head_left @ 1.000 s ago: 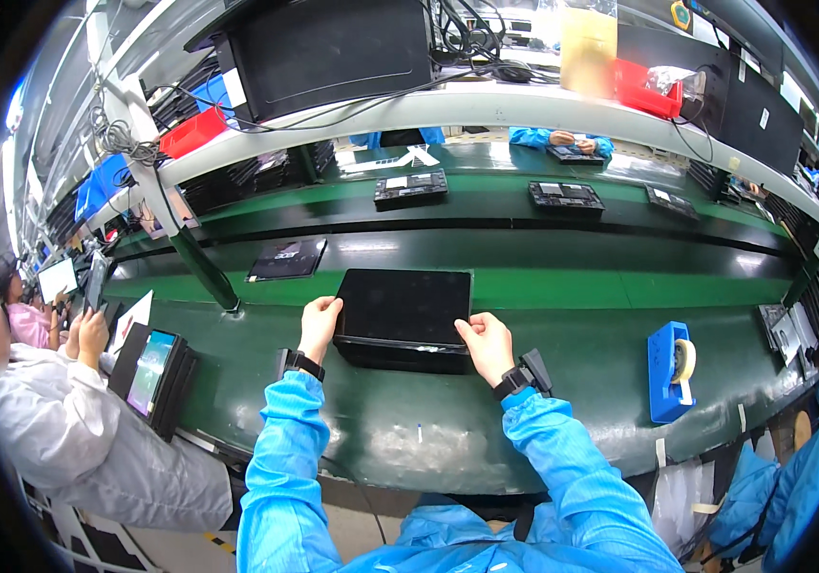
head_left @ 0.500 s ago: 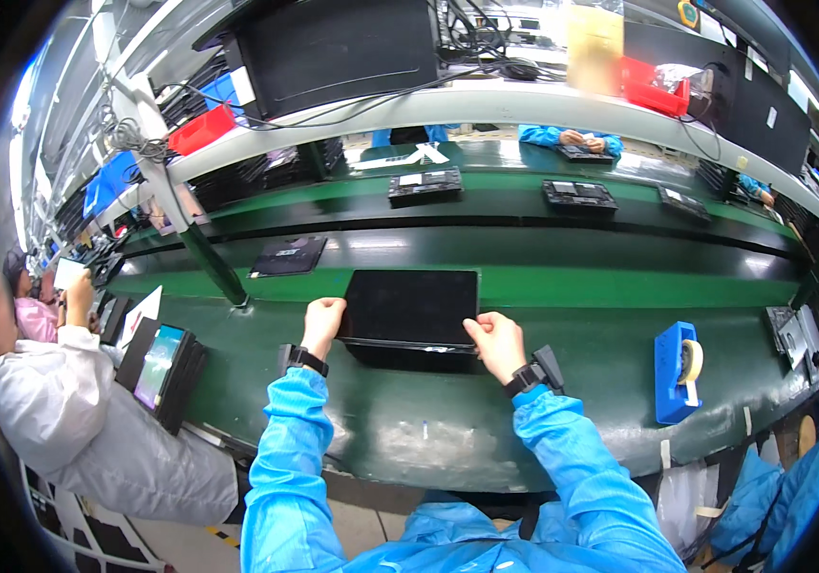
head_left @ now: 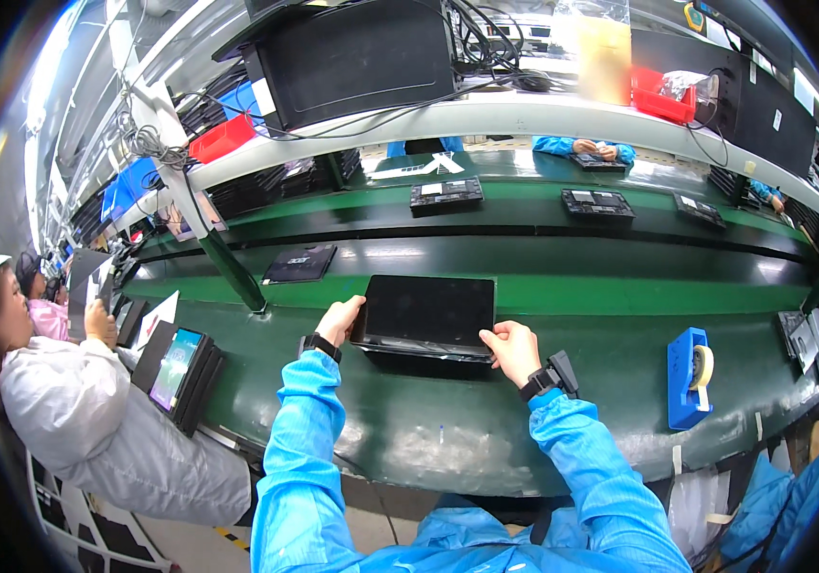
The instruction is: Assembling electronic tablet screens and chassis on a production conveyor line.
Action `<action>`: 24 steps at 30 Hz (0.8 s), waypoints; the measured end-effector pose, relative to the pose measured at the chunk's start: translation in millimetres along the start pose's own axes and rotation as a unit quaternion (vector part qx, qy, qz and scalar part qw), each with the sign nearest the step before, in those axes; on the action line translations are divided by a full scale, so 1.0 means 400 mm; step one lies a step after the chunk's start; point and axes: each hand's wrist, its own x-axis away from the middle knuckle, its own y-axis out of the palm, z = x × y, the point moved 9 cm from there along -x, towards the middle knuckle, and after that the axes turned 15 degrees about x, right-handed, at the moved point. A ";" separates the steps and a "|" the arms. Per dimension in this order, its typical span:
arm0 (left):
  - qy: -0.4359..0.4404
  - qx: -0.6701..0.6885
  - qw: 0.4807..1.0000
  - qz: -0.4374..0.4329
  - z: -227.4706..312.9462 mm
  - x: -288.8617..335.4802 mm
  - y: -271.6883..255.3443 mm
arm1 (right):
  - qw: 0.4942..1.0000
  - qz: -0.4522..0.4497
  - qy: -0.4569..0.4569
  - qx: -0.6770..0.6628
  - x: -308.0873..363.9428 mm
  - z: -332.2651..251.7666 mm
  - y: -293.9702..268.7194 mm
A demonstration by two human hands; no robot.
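A glossy black screen panel (head_left: pixel 430 310) is in front of me over the dark green bench, its near edge over a dark, thick-sided block or stack (head_left: pixel 428 363). My left hand (head_left: pixel 338 322) is closed on the panel's left edge, thumb and fingertips near the far corner. At the right edge, toward the near corner, my right hand (head_left: pixel 512 351) grips it with fingers curled. Whether the panel rests on the dark block or is slightly raised, I cannot tell. Both wrists wear black bands over blue sleeves.
A blue tape dispenser (head_left: pixel 688 379) stands at right. Beyond the panel lies a dark laptop lid (head_left: pixel 300 265), then several open laptop bases (head_left: pixel 446 195). A white shelf beam (head_left: pixel 486 116) crosses overhead, its post (head_left: pixel 228 267) at left. A co-worker (head_left: pixel 75 401) stands left beside stacked devices (head_left: pixel 180 377).
The whole view has shifted slightly right. Both my hands keep their hold on the panel's edges. At left, the co-worker's raised hand and head have moved.
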 end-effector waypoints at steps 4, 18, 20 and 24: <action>-0.001 -0.019 1.000 -0.004 0.018 0.036 0.047 | 1.000 -0.006 0.005 0.022 -0.004 0.003 -0.019; 0.124 0.108 0.984 -0.073 0.088 0.051 0.048 | 0.998 0.048 -0.041 0.014 -0.030 0.020 -0.006; 0.120 0.171 0.973 -0.098 0.107 0.073 0.068 | 0.997 0.056 -0.054 0.002 -0.019 0.003 -0.030; 0.159 0.270 0.938 -0.148 0.180 0.190 0.089 | 0.984 0.005 -0.058 -0.170 0.020 -0.035 -0.074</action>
